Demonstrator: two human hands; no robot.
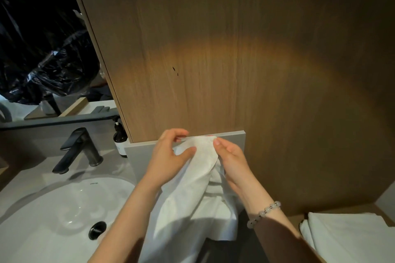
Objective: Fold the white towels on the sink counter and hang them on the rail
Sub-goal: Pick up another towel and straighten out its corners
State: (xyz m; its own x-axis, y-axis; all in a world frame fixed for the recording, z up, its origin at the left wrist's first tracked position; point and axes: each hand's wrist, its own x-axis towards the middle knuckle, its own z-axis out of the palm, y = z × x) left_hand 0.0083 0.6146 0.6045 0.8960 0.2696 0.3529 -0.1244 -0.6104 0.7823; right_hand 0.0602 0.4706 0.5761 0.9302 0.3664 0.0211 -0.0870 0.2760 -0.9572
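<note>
**Towel top wants flattening**

Both hands work just below the flat grey ledge (233,134) at the foot of the brown wooden wall panel (213,49). The left hand (171,156) pinches the bunched top of the soft white cotton towel (192,190), and the right hand (230,156) clasps its other side. The towel's length hangs down from the ledge. No rail shows plainly. Sliding both grips outward along the top should probably smooth the cloth.
</note>
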